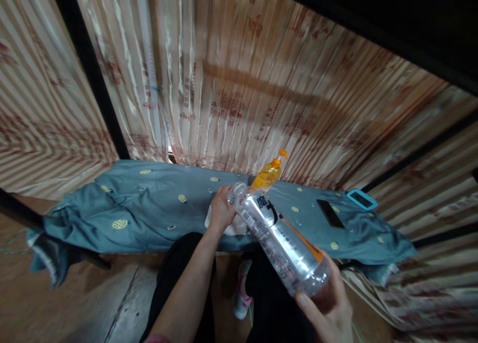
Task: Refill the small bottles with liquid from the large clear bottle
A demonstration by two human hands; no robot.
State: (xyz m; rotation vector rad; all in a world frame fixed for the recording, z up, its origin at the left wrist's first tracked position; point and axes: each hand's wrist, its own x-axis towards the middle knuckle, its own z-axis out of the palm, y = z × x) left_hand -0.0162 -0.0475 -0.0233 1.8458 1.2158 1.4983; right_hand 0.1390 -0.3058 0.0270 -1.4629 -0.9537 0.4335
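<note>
My right hand [328, 303] grips the base of a clear plastic bottle [280, 238] with a white and orange label, tilted so its open neck points up and left. My left hand [221, 208] is closed at the bottle's neck, over a white cloth [231, 227] that lies on the blue-covered table; whether it holds a cap is hidden. Just behind the bottle stands an orange pump bottle [268, 174].
The table wears a teal patterned cover [142, 208]. A black phone [330, 213] and a blue-framed device [361, 199] lie at its right end. Striped beige curtains [239, 84] hang close behind. My dark-trousered legs and a pink-white shoe [242, 293] are below.
</note>
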